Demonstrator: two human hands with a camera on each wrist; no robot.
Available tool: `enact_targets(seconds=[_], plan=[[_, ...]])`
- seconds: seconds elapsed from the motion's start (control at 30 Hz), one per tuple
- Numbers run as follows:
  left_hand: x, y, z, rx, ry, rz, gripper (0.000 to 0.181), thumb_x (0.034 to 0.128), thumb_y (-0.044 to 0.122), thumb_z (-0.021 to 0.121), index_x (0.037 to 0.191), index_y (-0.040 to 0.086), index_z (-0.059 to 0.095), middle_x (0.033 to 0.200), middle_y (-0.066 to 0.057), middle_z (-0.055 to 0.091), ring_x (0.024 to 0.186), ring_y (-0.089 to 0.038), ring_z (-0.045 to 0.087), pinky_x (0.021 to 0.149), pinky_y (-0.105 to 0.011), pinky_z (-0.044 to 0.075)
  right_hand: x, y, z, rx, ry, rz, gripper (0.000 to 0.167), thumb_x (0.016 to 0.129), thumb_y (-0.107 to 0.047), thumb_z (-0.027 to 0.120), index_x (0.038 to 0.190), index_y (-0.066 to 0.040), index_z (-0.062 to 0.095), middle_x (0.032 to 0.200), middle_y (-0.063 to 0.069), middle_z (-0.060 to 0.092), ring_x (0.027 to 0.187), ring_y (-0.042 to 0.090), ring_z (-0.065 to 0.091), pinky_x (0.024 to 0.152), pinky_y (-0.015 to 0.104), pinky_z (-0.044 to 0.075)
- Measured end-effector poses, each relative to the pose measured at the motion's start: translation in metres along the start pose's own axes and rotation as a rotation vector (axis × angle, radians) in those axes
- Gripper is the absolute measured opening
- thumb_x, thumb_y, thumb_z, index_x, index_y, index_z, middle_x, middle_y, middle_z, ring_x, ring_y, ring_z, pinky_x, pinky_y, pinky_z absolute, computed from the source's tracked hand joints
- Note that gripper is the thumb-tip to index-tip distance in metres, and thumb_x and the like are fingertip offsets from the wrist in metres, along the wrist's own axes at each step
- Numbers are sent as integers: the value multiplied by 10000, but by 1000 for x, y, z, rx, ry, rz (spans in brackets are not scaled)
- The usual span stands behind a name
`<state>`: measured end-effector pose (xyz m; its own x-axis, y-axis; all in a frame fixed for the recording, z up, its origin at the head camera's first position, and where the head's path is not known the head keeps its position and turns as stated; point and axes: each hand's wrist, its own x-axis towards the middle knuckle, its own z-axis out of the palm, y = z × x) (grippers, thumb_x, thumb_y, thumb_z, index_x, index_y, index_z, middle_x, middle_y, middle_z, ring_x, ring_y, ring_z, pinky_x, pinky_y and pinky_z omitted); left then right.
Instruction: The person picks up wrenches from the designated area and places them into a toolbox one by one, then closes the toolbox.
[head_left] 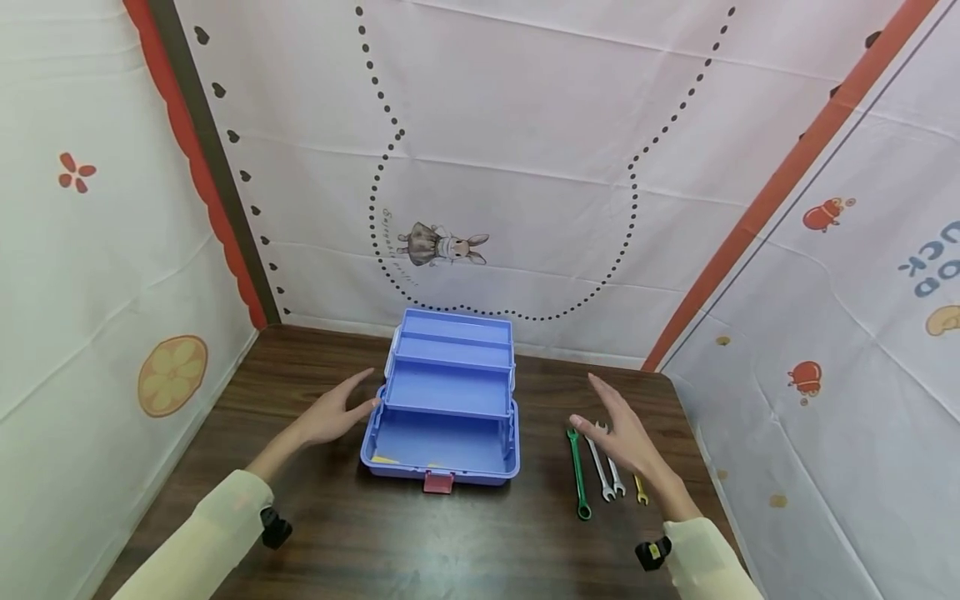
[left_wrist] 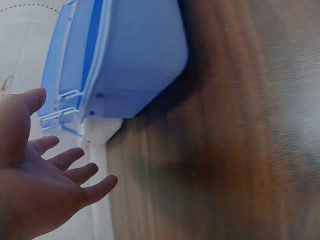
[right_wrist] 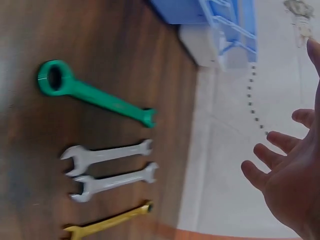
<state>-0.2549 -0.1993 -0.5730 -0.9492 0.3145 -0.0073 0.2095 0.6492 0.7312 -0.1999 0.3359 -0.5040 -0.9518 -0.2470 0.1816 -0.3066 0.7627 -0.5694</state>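
The left hand [head_left: 330, 417] hovers over there with its fingers apart and thumb out, and just to the right of it sits a blue toolbox [head_left: 480, 477], opened up with its trays raised, its pink latch [head_left: 438, 482] facing the person. Well across from it, the right hand [head_left: 626, 437] is held up too, fingers loosely spread. On the wooden table [head_left: 450, 550] beneath and beside that hand lie a green wrench [head_left: 577, 475], two silver wrenches [right_wrist: 112, 154] and a gold wrench [right_wrist: 112, 220].
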Motion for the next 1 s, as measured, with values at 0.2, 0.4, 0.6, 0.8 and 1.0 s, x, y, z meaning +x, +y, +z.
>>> enact_targets(seconds=[0.2, 0.4, 0.6, 0.8, 1.0], plan=[[-6, -6, 13, -101, -27, -22, 782, 1087, 481, 583, 1653, 23, 299, 1630, -313, 371, 1485, -527, 364, 1171, -705, 327, -21, 12, 16, 33, -17, 46, 787, 1037, -428, 667, 1681, -156, 307, 1662, 215, 371, 1469, 488, 407, 1091, 754, 380], [-7, -13, 21, -258, -61, -66, 706, 1107, 359, 586, 1639, -9, 302, 1628, -313, 370, 1473, -502, 401, 1157, -627, 409, -32, 23, 33, 61, -41, 111, 763, 1032, -435, 682, 1637, -78, 384, 1548, 268, 484, 1349, 482, 532, 1050, 672, 478], [-7, -20, 22, -484, -116, -176, 734, 1111, 374, 578, 1664, 25, 244, 1672, -299, 286, 1506, -491, 350, 1079, -559, 514, -37, 26, 46, 40, -58, 200, 789, 1008, -502, 696, 1585, -24, 448, 1461, 267, 571, 1274, 441, 597, 1024, 624, 516], [-6, -23, 23, -605, -133, -213, 747, 1106, 373, 591, 1663, 27, 233, 1667, -300, 293, 1494, -501, 364, 1041, -548, 548, -40, 26, 57, 16, -90, 235, 809, 992, -526, 704, 1550, 14, 477, 1426, 256, 611, 1241, 408, 636, 1013, 610, 530], [-6, -23, 25, -653, -141, -240, 705, 1114, 328, 581, 1661, 36, 247, 1669, -289, 290, 1491, -485, 376, 1026, -523, 564, -42, 27, 68, -2, -83, 232, 812, 968, -513, 744, 1511, 45, 513, 1289, 204, 687, 1122, 323, 677, 969, 560, 546]])
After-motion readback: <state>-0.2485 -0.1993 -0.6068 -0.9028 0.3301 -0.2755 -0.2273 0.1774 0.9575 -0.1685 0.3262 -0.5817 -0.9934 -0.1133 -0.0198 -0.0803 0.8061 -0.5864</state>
